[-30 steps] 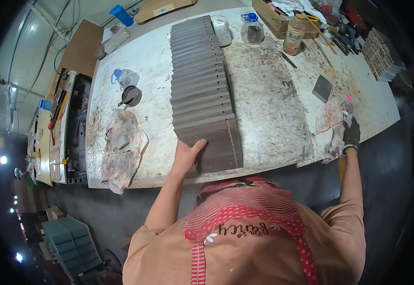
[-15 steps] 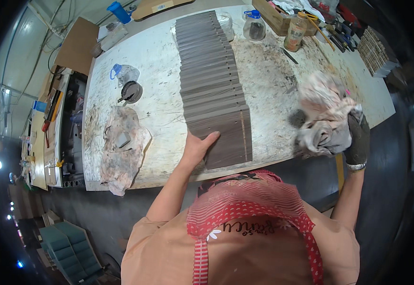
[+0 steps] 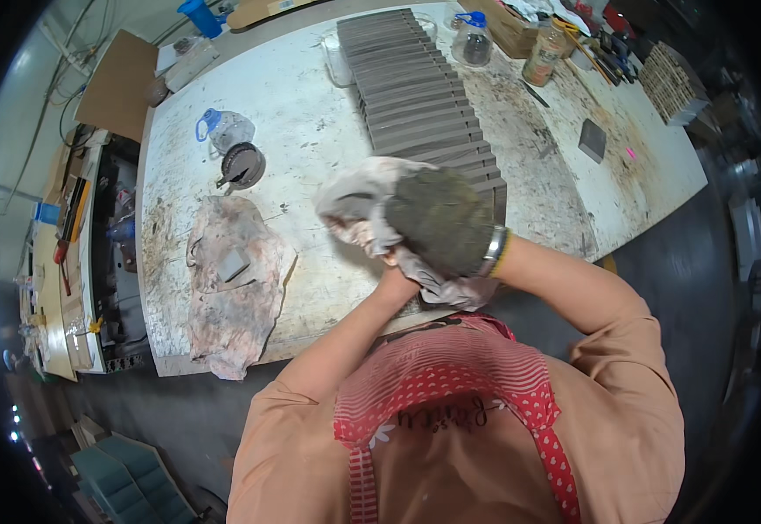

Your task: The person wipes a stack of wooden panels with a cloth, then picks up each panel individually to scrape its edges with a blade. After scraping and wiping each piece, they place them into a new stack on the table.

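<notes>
A long row of overlapping grey-brown boards (image 3: pixel 415 96) runs from the far edge of the table toward me. Over its near end, my right hand (image 3: pixel 446 218) in a dark, stained work glove grips a crumpled, stained white rag (image 3: pixel 352 199). The rag and glove cover most of the nearest board. My bare left hand (image 3: pixel 398 278) is at that same end, beneath the rag, with its fingers hidden. On the left, a small grey block (image 3: pixel 233 265) lies on a spread, stained cloth (image 3: pixel 236 314).
A round dark dish (image 3: pixel 242 166) and a cut clear bottle with blue handle (image 3: pixel 226 131) stand at left. A dark grey block (image 3: pixel 592 140) lies at right. Toward the back right are a blue-capped jar (image 3: pixel 473 44), a drink bottle (image 3: pixel 544 57) and several tools (image 3: pixel 612 65).
My right hand has swept left with the rag, from the table's right side onto the near end of the boards. The rag now covers my left hand's fingers. The dark grey block is uncovered.
</notes>
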The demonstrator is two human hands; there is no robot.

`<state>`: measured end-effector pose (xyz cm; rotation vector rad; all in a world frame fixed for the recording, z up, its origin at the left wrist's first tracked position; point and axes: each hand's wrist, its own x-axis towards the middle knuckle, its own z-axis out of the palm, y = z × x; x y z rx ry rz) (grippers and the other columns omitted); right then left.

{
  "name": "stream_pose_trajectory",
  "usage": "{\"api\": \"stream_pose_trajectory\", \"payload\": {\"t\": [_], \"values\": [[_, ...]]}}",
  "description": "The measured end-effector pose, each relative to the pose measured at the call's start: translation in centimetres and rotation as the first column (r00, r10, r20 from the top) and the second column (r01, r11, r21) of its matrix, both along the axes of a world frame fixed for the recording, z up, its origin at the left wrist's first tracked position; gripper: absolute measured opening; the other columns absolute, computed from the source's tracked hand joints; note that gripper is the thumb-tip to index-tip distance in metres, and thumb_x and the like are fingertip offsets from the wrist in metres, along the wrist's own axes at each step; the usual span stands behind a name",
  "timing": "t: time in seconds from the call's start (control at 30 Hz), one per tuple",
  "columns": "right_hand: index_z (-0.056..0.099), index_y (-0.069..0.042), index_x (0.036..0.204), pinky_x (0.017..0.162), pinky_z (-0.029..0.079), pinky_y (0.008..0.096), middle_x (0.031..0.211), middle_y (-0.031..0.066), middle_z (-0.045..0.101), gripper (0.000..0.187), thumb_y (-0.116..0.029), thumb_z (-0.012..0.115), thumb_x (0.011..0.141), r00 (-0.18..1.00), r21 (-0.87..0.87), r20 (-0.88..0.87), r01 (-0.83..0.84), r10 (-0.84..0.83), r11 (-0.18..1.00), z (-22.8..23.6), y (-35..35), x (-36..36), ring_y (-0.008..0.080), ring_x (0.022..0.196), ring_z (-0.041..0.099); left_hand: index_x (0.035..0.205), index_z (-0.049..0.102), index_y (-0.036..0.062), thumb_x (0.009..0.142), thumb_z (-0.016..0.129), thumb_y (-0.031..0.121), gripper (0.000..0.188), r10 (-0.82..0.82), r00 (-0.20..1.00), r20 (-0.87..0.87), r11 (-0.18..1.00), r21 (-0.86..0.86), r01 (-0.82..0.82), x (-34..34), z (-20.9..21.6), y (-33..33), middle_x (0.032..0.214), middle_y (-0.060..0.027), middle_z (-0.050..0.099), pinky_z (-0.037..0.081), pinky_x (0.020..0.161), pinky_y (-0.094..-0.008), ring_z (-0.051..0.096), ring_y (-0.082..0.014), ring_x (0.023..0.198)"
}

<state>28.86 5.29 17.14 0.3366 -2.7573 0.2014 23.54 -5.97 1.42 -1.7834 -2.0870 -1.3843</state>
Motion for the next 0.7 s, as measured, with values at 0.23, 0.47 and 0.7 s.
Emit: {"api": "stream_pose_trajectory", "payload": {"t": [0.23, 0.47, 0.7], "values": [[0.060, -0.006, 0.112, 0.091, 0.042, 0.0446, 0.107, 0.0159, 0.061, 0.049, -0.032, 0.070, 0.071, 0.979, 0.050, -0.101, 0.185, -0.180, 0.981, -1.7, 7.2, 4.7, 0.0362, 0.102, 0.056, 0.123, 0.047, -0.0023, 0.077, 0.070, 0.015, 0.054, 0.096, 0.896, 0.433, 0.992, 0.036, -0.124, -0.4, 1.9, 0.8, 0.120, -0.0185, 0.054, 0.040, 0.099, -0.0392, 0.053, -0.0321, 0.112], [0.060, -0.002, 0.114, 0.087, 0.046, 0.0312, 0.107, 0.0101, 0.063, 0.030, -0.015, 0.063, 0.087, 0.885, -0.813, 0.086, 0.328, -0.459, 0.481, 3.2, 12.7, 10.4, 0.0187, 0.098, 0.060, 0.143, 0.017, -0.0054, 0.068, 0.080, 0.016, 0.100, 0.100, 0.674, 0.731, 0.995, -0.056, -0.087, -0.5, 4.4, 0.8, 0.136, -0.0253, 0.037, 0.034, 0.106, -0.0388, 0.042, -0.0354, 0.124], [0.055, -0.003, 0.119, 0.092, 0.046, 0.0329, 0.109, 0.0121, 0.063, 0.037, -0.019, 0.064, 0.086, 0.920, -0.779, -0.014, 0.236, -0.392, 0.581, 5.9, 7.4, 6.1, 0.0257, 0.101, 0.060, 0.144, 0.022, -0.0016, 0.074, 0.076, 0.022, 0.091, -0.085, 0.715, 0.694, 0.994, 0.113, 0.008, -2.1, 5.7, 0.3, 0.136, -0.0222, 0.040, 0.032, 0.108, -0.0383, 0.041, -0.0314, 0.126]]}}
